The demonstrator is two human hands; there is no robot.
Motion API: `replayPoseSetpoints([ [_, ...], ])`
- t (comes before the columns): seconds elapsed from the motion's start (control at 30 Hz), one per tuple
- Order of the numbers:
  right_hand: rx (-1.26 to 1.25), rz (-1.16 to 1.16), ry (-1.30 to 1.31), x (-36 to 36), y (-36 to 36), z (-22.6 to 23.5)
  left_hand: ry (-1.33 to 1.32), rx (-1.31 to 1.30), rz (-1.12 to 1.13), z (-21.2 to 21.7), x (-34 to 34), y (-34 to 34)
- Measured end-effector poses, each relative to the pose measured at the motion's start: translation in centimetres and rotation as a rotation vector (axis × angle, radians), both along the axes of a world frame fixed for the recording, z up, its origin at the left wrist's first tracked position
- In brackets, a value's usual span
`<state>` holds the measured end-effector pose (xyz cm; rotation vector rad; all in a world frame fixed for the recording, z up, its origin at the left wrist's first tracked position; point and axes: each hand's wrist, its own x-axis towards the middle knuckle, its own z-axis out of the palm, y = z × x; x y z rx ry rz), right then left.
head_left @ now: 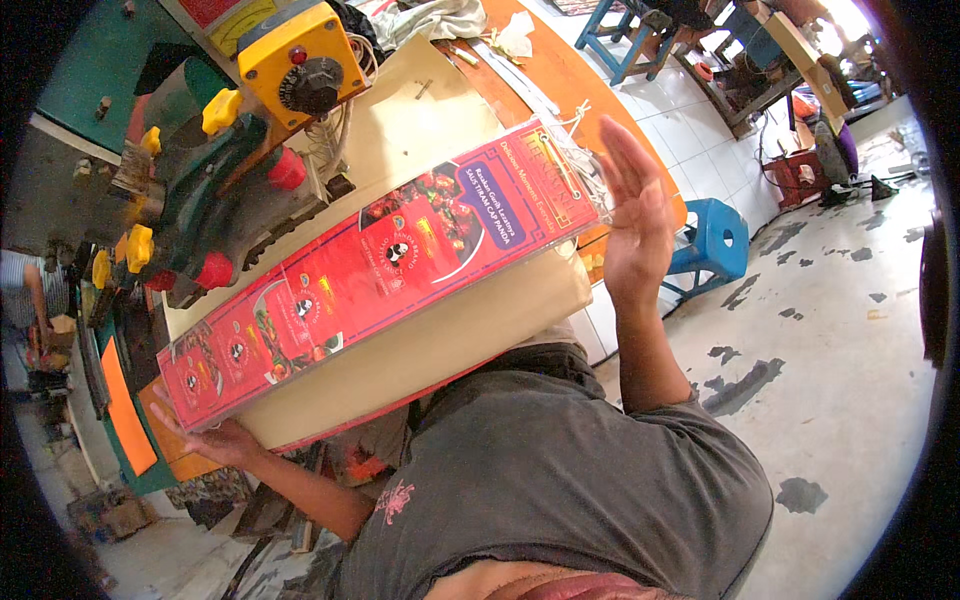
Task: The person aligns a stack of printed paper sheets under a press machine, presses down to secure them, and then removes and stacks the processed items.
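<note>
Left hand [215,438] half-hidden, gripping red printed sheet stack [380,265]; right hand [632,215] flat, unclenched against its end.

I see bright daylight blowing out the top right corner, well beyond my right hand's [638,215] fingertips; glare streaks the glossy red printed plastic-wrapped stack [380,265]; black fisheye rim bends edges

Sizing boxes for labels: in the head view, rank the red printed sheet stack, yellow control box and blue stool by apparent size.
1. red printed sheet stack, by far the largest.
2. yellow control box.
3. blue stool, close to the box in apparent size; it stands farther away, so this order is unsure.
</note>
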<state>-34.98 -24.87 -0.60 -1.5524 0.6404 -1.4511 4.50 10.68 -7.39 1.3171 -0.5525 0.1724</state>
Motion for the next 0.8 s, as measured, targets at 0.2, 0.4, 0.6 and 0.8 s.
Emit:
replayPoseSetpoints([
  [0.2,0.417,0.476,-0.178,0.8,-1.4,-2.2,0.085,-0.023,-0.071,-1.6,1.7,2.1],
  [0.4,0.298,0.423,-0.005,1.7,-1.3,-1.7,0.230,-0.106,-0.046,-2.2,2.1,2.2],
  [0.6,0.370,0.477,0.040,1.3,-1.6,-2.2,0.124,-0.060,-0.055,-0.6,0.2,0.5],
  [0.8,0.402,0.507,-0.055,1.2,-1.9,-2.6,0.192,-0.147,-0.071,-0.5,-0.2,0.5],
])
